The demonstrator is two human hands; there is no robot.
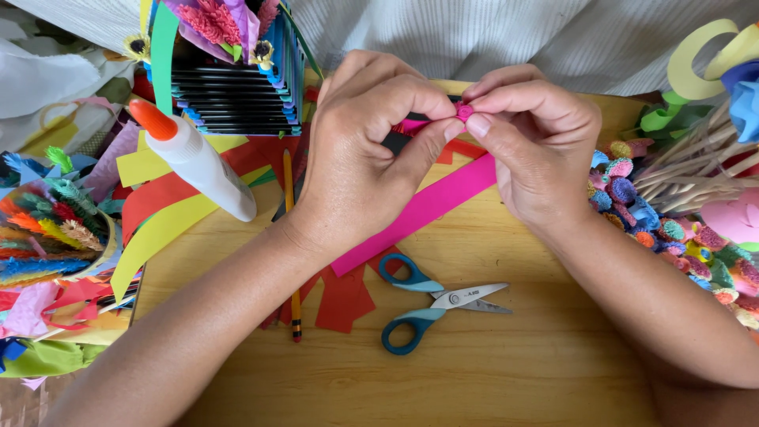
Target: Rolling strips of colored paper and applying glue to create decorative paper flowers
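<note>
A: What do the two hands hold?

B: The left hand (360, 150) and the right hand (534, 142) meet at the far middle of the tabletop (490, 372). Between their fingertips sits a small pink paper coil (464, 111). The grip of each hand is closed tight on it, thumb against forefinger.

A: And the long pink piece?

B: The pink paper strip (427, 209) runs from under the hands toward the near left and lies flat on the wood.

A: What is around them?

B: The scissors with blue handles (431, 304) lie near, just below the strip, their blades closed. A pencil (291, 237) lies to the left, partly under the left wrist. Farther left a white glue bottle with an orange cap (194, 158) lies tilted on yellow and red paper strips. At the right edge is a heap of small coloured paper rolls (672, 237).
</note>
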